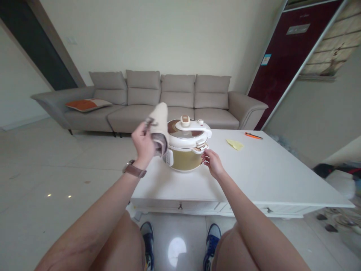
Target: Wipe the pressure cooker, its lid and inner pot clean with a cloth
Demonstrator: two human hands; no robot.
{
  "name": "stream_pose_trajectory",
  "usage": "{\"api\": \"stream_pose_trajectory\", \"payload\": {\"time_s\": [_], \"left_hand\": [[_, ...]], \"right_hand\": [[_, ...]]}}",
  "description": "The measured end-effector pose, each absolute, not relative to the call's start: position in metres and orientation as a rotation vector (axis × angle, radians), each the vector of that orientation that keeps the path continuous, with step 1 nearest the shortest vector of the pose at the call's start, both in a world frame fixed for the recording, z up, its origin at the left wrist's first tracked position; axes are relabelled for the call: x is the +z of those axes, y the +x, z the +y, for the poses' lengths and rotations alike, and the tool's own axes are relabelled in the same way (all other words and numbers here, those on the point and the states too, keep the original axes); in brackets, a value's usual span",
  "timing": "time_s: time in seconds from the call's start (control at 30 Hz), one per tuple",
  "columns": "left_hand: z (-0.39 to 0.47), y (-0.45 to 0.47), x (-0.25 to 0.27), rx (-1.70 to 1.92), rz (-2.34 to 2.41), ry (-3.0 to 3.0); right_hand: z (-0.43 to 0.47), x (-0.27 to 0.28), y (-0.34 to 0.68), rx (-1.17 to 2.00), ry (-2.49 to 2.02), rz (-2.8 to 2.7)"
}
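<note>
My left hand (143, 141) is closed around a soft beige cloth (159, 120) with dark markings and greyish-brown folds at its lower end, slightly blurred. It is held up at the left side of an electric pressure cooker (184, 160), partly covering that side. The cooker has a gold body, a white rim and a lid with brown panels (186, 131), which sits on top. On the cooker's front right, the fingers of my right hand (212, 162) curl at the white side handle (199, 149), gripping its edge.
The cooker stands on a white table (254, 177) with drawers in front. A yellow paper (234, 144) and an orange cutter-like tool (253, 136) lie to the right. Behind stands a grey sofa (175, 90) with an orange cushion (86, 105). A dark red refrigerator (284, 52) stands back right.
</note>
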State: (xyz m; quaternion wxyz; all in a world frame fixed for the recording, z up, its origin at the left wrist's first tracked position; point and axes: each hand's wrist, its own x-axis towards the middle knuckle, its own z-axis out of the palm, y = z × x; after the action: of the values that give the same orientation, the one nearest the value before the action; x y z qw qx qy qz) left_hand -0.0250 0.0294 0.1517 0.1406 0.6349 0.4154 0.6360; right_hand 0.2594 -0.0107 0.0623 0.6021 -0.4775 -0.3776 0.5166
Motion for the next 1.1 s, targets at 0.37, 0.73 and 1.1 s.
{"api": "stream_pose_trajectory", "payload": {"time_s": [0.37,0.73,1.1], "left_hand": [[0.031,0.029,0.125,1.091,1.377,2.742],[0.036,0.029,0.121,1.435,1.379,2.514],[0.02,0.025,0.071,1.333,1.025,2.965]], "right_hand": [[-0.012,0.064,0.26,1.206,-1.091,-0.871],[-0.013,0.06,0.261,1.196,-1.103,-0.888],[-0.012,0.064,0.268,1.169,-1.125,-0.826]]}}
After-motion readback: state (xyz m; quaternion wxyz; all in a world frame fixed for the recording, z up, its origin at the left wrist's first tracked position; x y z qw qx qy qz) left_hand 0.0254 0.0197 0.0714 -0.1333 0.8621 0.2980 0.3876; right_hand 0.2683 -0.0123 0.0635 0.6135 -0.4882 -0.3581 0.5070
